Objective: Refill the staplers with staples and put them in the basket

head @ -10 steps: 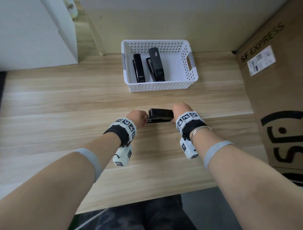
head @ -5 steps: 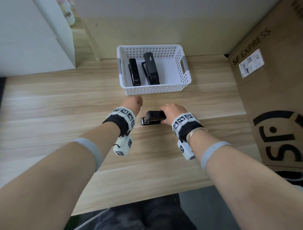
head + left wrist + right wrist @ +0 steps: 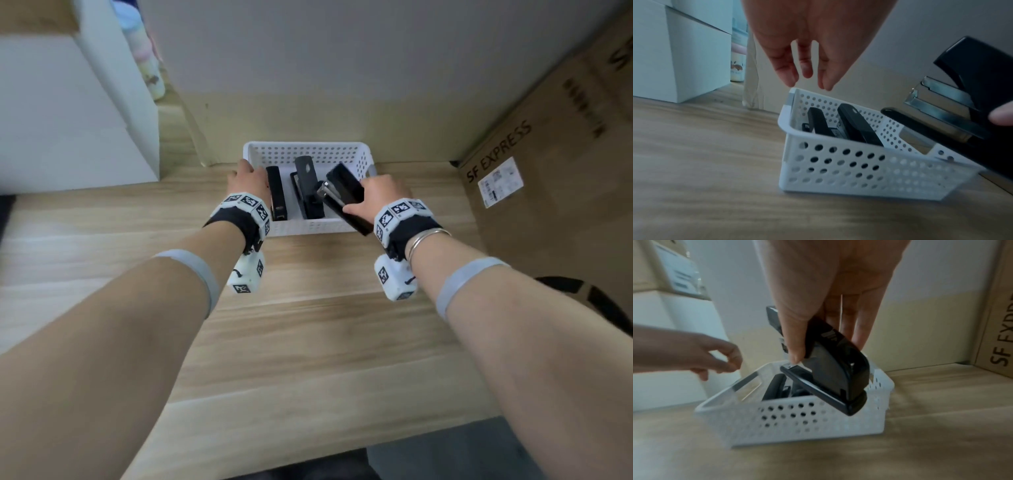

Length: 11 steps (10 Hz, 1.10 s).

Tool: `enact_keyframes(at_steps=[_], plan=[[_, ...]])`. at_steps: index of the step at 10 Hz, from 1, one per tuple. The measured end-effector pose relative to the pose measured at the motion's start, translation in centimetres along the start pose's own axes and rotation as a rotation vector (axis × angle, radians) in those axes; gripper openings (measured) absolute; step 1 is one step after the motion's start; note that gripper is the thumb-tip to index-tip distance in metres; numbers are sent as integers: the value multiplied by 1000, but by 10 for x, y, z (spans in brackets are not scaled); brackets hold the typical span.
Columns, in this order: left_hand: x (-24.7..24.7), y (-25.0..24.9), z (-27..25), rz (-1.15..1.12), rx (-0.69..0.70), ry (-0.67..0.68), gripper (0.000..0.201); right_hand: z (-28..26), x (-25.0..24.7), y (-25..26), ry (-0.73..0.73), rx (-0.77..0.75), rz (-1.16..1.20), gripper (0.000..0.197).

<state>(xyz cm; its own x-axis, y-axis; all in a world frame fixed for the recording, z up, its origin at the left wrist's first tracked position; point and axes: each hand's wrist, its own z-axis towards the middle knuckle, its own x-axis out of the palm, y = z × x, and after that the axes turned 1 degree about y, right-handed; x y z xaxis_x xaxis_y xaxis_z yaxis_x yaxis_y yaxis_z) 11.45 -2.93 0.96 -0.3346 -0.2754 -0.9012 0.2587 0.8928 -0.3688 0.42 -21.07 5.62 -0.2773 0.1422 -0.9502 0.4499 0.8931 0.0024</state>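
A white perforated basket (image 3: 364,161) stands at the back of the wooden table (image 3: 308,342) with two black staplers, one (image 3: 276,193) left and one (image 3: 306,192) in the middle, lying in it. My right hand (image 3: 371,197) grips a third black stapler (image 3: 344,197), tilted nose-up over the basket's right part, its rear end by the front rim. In the right wrist view thumb and fingers (image 3: 795,340) clamp that stapler (image 3: 834,374) above the basket (image 3: 797,418). My left hand (image 3: 246,176) hovers at the basket's left rim, fingers (image 3: 787,71) relaxed and holding nothing.
A large cardboard box (image 3: 548,171) marked SF EXPRESS stands against the table's right side. A white box (image 3: 68,120) sits at the back left, with a pale bottle (image 3: 150,68) behind it. The wall is right behind the basket.
My left hand let go of the stapler and moved up to the basket's left rim. My right hand lifted the stapler off the table and carried it over the basket.
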Motion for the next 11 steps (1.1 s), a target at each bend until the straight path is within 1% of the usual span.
enact_keyframes(at_steps=[1, 2, 3, 4, 5, 6, 7, 8, 9, 10, 11], plan=[[0, -1, 16, -42, -60, 16, 26, 33, -6, 0, -2, 93, 92, 30], [2, 1, 30, -80, -111, 17, 21, 62, -4, 3, 30, 165, 194, 31], [5, 1, 42, -42, -118, -11, 14, 84, 6, 6, 55, 208, 274, 41], [10, 3, 52, -67, -147, 18, 17, 101, 18, 9, 111, 228, 252, 40], [17, 10, 58, -93, -140, -38, 24, 109, 27, 12, 145, 215, 216, 33], [22, 15, 61, -82, -111, -68, 25, 117, 41, 14, 124, 235, 232, 39], [24, 15, 60, -87, -107, -75, 25, 116, 49, 16, 154, 247, 228, 40], [26, 15, 57, -118, -128, -91, 22, 112, 50, 17, 140, 241, 220, 41], [22, 13, 49, -116, -126, -97, 29, 109, 49, 19, 167, 250, 211, 43], [17, 9, 35, -102, -73, -129, 34, 106, 51, 17, 108, 280, 269, 58], [16, 7, 19, -101, -44, -120, 32, 102, 41, 14, -75, 281, 443, 55]])
